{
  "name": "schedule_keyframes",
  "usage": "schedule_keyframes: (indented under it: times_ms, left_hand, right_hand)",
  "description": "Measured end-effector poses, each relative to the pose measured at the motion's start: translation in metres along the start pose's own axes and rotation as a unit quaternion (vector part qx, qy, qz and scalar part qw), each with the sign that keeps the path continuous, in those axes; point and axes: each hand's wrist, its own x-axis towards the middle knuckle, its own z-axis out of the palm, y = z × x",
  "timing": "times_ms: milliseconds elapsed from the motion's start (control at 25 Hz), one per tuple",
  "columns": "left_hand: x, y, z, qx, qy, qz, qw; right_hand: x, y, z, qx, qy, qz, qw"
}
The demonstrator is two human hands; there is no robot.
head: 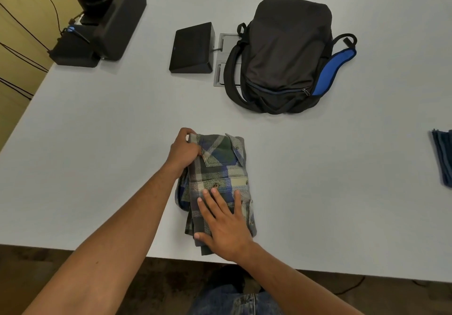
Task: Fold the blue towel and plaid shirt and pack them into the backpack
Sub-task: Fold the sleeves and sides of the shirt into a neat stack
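Folded plaid flannel shirt (219, 187) near the grey table's (97, 131) front edge; left hand (184, 149) pinches its far-left corner, right hand (223, 226) presses flat, fingers spread; soft, light, prone to unfolding, best lifted from beneath both ends.

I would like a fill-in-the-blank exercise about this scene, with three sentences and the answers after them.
1. The right hand lies flat on the folded ____ shirt.
2. The left hand grips the far ____ edge of the shirt.
3. The backpack lies on the table with its front zipper ____.

Missing words: plaid; left; closed
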Motion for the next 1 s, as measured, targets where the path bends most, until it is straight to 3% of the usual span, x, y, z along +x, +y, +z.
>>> schedule_keyframes:
  times_ms: [120,240,560,840,1000]
  left_hand:
    - [0.012,0.013,-0.002,0.073,-0.072,0.028,0.994]
    - [0.025,0.016,0.004,0.248,-0.043,0.104,0.962]
    - [0.048,-0.032,0.006,0.326,-0.010,0.130,0.936]
    - [0.055,0.011,0.024,0.367,-0.003,0.325,0.872]
    - [0.066,-0.011,0.027,0.431,-0.018,0.298,0.851]
  right_hand:
    - [0.003,-0.002,0.004,-0.004,0.001,0.014,1.000]
    - [0.007,-0.006,0.007,-0.006,0.001,0.018,1.000]
    - [0.013,-0.010,0.016,0.019,0.006,-0.009,1.000]
    - [0.016,-0.023,0.018,0.047,0.029,0.042,0.998]
    - [0.009,-0.021,0.026,0.043,0.014,0.029,0.999]
